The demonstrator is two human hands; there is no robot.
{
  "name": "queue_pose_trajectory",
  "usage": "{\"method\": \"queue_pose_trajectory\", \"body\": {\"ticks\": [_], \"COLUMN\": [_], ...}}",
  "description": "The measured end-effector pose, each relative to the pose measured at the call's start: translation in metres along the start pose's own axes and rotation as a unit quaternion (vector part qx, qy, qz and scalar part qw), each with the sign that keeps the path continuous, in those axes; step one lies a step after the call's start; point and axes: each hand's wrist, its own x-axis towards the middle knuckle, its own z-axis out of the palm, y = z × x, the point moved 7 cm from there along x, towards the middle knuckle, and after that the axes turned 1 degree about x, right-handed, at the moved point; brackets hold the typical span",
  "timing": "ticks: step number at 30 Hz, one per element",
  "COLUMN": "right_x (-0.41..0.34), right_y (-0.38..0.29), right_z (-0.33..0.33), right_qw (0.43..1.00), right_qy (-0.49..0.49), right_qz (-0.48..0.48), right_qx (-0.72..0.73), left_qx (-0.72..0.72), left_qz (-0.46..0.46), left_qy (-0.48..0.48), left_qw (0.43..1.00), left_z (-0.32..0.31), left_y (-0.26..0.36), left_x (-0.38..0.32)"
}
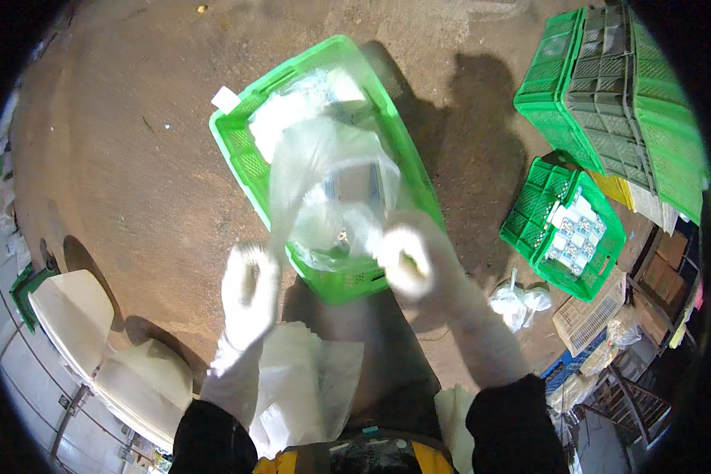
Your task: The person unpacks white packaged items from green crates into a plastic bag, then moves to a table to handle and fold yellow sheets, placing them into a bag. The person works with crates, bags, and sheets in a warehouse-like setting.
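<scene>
A clear plastic bag [326, 148] is spread over a green plastic crate [412, 160] on the floor in front of me. My left hand [249, 290], in a white glove, has its fingers curled at the bag's near left edge. On the other side my right hand [409, 263], also gloved and blurred by motion, pinches the bag's near right edge. White plastic-wrapped packs [284, 109] fill the far part of the crate. Through the bag a dark rectangular patch [358, 183] shows; what it is I cannot tell.
A smaller green crate [595, 275] holding blue-and-white packs stands at the right, near knotted white plastic bags [518, 302]. Beyond it rise stacked green and grey crates [610, 95]. White plastic sheets [296, 379] lie by my legs. Pale board-like panels [77, 302] are at the left.
</scene>
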Motion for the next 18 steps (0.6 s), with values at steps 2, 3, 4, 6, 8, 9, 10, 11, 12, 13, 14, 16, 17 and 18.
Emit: {"method": "queue_pose_trajectory", "body": {"ticks": [2,3,4,6,8,9,10,11,12,13,14,16,17,18], "right_x": [-0.015,-0.015,-0.007,0.013,0.030,0.031,0.036,0.039,0.039,0.037,0.032,0.030,0.035,0.029], "right_y": [-0.052,-0.072,-0.081,-0.085,-0.063,-0.049,-0.048,-0.049,-0.045,-0.044,-0.036,-0.025,-0.020,-0.003], "right_z": [-0.014,-0.018,-0.027,-0.037,-0.032,-0.023,-0.023,-0.024,-0.024,-0.022,-0.027,-0.019,-0.011,0.003], "right_qw": [0.998,0.996,0.996,0.983,0.897,0.832,0.851,0.856,0.854,0.851,0.873,0.889,0.921,0.911], "right_qy": [-0.023,-0.012,0.028,0.089,0.157,0.144,0.143,0.130,0.123,0.103,0.109,0.092,0.057,0.057], "right_qz": [-0.057,-0.079,-0.081,-0.033,0.139,0.262,0.266,0.254,0.265,0.253,0.261,0.203,0.137,0.188], "right_qx": [-0.033,-0.050,0.037,0.154,0.390,0.467,0.429,0.432,0.430,0.448,0.398,0.401,0.359,0.363], "left_qx": [0.068,0.062,-0.017,-0.131,-0.483,-0.374,-0.442,-0.495,-0.507,-0.515,-0.536,-0.456,-0.399,-0.254], "left_qz": [0.149,0.211,0.248,0.122,-0.024,-0.055,-0.076,-0.119,-0.097,-0.119,-0.087,-0.025,0.015,0.056], "left_qy": [0.049,0.065,0.054,0.028,0.018,0.066,0.095,0.125,0.133,0.158,0.156,0.075,-0.007,-0.062], "left_qw": [0.985,0.973,0.967,0.983,0.875,0.923,0.889,0.852,0.846,0.834,0.825,0.886,0.917,0.964], "left_z": [-0.011,-0.014,-0.012,-0.004,0.014,0.007,0.006,0.005,0.000,-0.004,-0.008,-0.002,0.009,0.021], "left_y": [0.052,0.074,0.091,0.097,0.089,0.082,0.078,0.068,0.065,0.053,0.048,0.039,0.035,0.029], "left_x": [-0.029,-0.034,-0.033,-0.007,0.023,0.047,0.050,0.052,0.051,0.043,0.037,0.031,0.032,0.038]}}
